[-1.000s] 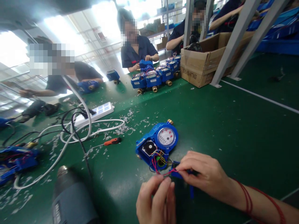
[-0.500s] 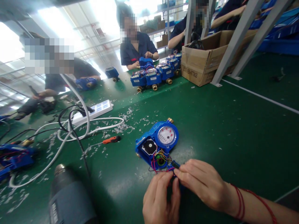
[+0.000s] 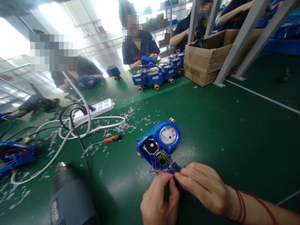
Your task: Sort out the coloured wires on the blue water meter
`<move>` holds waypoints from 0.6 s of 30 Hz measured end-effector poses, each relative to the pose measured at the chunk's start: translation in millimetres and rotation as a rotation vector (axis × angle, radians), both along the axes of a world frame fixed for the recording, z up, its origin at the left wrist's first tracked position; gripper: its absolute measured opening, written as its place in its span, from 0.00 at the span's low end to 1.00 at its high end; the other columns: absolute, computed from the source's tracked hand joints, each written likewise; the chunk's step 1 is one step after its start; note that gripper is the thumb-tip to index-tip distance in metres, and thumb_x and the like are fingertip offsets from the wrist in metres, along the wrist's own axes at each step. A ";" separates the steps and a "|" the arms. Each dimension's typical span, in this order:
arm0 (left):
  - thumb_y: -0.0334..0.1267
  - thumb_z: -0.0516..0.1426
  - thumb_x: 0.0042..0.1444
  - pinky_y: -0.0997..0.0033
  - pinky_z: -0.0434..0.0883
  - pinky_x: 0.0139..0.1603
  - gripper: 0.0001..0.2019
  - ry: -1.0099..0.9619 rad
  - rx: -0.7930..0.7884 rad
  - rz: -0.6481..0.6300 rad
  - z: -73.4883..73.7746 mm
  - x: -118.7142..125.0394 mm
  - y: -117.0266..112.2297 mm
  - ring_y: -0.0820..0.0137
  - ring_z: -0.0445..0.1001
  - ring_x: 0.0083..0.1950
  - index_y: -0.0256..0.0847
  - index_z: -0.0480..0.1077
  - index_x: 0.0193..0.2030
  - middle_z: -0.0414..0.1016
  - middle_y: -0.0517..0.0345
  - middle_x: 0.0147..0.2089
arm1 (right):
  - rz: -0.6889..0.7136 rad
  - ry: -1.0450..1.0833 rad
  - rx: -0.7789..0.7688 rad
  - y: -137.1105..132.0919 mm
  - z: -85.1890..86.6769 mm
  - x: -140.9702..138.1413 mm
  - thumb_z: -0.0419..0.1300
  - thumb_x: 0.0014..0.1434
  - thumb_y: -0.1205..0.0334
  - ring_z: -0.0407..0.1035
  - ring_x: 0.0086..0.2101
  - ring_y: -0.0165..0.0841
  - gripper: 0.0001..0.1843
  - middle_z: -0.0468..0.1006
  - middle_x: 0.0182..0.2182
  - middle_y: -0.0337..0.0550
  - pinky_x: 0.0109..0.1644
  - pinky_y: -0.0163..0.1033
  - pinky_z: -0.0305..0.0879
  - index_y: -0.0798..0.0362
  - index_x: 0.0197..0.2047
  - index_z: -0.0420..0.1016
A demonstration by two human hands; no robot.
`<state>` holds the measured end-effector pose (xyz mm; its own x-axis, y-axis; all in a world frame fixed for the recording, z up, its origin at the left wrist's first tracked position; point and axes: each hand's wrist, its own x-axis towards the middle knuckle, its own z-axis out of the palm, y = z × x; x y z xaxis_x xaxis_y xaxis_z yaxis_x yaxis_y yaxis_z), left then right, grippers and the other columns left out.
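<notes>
A blue water meter (image 3: 153, 129) with a round white dial lies on the green table, its side compartment uncovered. Red, black, yellow and white wires (image 3: 161, 154) come out of it. They run to a small blue part (image 3: 175, 167) with a dark piece on it, just below the meter. My right hand (image 3: 203, 186) grips this part, its fingers closed over the near side. My left hand (image 3: 160, 198) pinches thin red wire at the same spot, the fingertips of both hands almost touching. The tips of the wire are hidden by my fingers.
A heat gun (image 3: 71, 193) stands at lower left. An orange screwdriver (image 3: 112, 138), a white power strip (image 3: 100, 108), looping cables and plastic scraps lie beyond it. Several blue meters (image 3: 155, 76) and a cardboard box (image 3: 199, 67) are farther back, near co-workers and grey metal posts.
My left fingers have shifted slightly and drawn together in a tighter pinch. My right hand keeps its hold, and the whole view has moved a little.
</notes>
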<state>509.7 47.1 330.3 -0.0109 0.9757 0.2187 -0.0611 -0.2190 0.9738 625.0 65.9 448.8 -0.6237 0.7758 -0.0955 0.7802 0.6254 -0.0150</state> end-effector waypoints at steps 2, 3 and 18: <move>0.28 0.53 0.55 0.91 0.64 0.38 0.06 -0.057 -0.112 -0.027 1.8 0.4 -1.0 0.86 0.69 0.32 0.41 0.65 0.39 0.69 0.69 0.33 | -0.039 0.033 -0.006 0.2 -2.7 0.7 0.53 0.56 0.74 0.63 0.34 0.32 0.10 0.70 0.33 0.46 0.37 0.39 0.61 0.63 0.43 0.69; 0.29 0.53 0.56 0.89 0.65 0.37 0.05 -0.118 -0.191 -0.028 3.6 0.6 -1.4 0.85 0.69 0.32 0.41 0.64 0.38 0.69 0.69 0.32 | -0.063 0.055 -0.007 0.7 -4.4 0.8 0.55 0.55 0.74 0.63 0.34 0.31 0.10 0.70 0.32 0.45 0.37 0.38 0.60 0.62 0.42 0.69; 0.31 0.56 0.53 0.83 0.68 0.32 0.07 -0.114 -0.361 0.380 -11.0 -15.6 18.2 0.77 0.69 0.32 0.31 0.64 0.38 0.67 0.53 0.33 | -0.836 0.341 -0.598 12.1 -5.2 1.6 0.55 0.58 0.59 0.60 0.30 0.22 0.09 0.68 0.30 0.38 0.34 0.29 0.58 0.56 0.38 0.69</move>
<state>494.1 65.3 319.3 -0.3821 0.9114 -0.1529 -0.1519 0.1012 0.9832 626.6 78.1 443.6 0.0158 0.8533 -0.5211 0.8530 -0.2834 -0.4382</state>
